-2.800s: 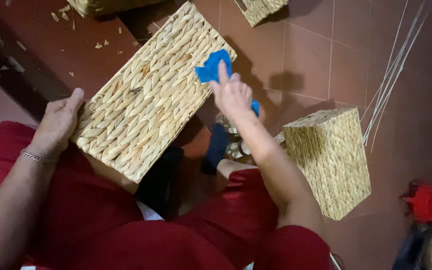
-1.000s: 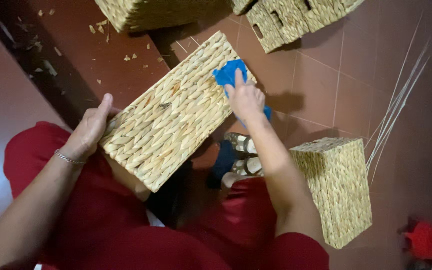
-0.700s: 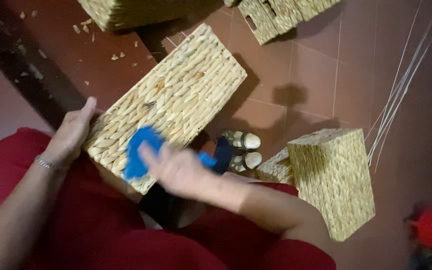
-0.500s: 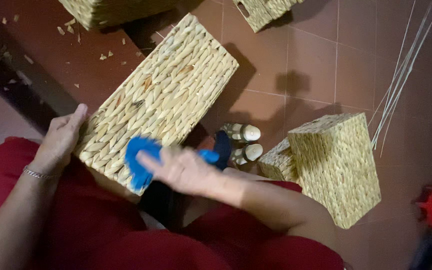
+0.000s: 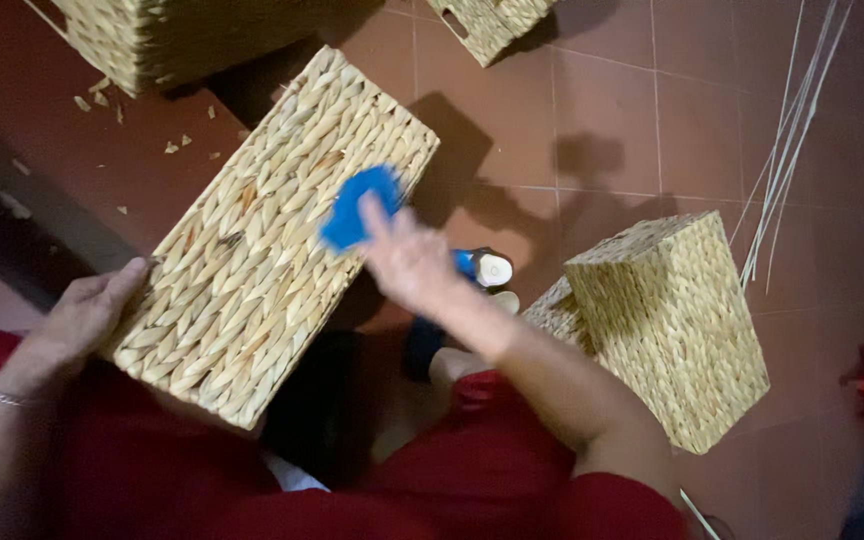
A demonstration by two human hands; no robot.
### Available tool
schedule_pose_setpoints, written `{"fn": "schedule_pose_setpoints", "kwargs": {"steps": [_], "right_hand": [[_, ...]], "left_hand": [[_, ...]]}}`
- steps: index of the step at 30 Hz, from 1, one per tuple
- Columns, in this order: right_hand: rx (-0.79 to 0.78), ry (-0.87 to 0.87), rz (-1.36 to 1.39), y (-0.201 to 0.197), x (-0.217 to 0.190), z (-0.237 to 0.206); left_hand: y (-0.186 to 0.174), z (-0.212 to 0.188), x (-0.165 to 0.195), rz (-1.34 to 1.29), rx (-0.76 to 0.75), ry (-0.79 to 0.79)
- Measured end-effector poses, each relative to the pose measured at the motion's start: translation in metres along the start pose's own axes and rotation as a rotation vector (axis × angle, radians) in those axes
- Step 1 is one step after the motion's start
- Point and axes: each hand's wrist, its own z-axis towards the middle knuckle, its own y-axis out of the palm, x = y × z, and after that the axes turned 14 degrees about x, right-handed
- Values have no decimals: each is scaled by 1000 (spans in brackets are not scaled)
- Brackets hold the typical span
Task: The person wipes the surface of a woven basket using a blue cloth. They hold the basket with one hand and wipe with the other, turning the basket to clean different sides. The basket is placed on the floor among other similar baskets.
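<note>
Since half a second ago, blue cloth [image 5: 357,205] has moved from basket's near end up to mid-panel. Left hand [image 5: 87,320] lies spread flat on woven basket [image 5: 272,240] corner, bracing it on my lap. Right hand [image 5: 407,260], blurred, closed on cloth against the weave. Second basket [image 5: 672,320] stands on floor [image 5: 602,130], right.

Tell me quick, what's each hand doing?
Left hand: open, flat against the edge of the big woven straw basket.
Right hand: fingers closed on a blue cloth-like pad, blurred.
</note>
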Motion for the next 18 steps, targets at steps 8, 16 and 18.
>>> {"fn": "schedule_pose_setpoints", "kwargs": {"steps": [8,16,18], "right_hand": [[140,-550,368,-16,-74,-67],[279,-327,310,-10,-24,-31],[276,-208,250,-10,-2,-18]], "left_hand": [[26,12,110,424,-56,472],[119,24,224,426,98,545],[126,22,232,425,124,413]]}}
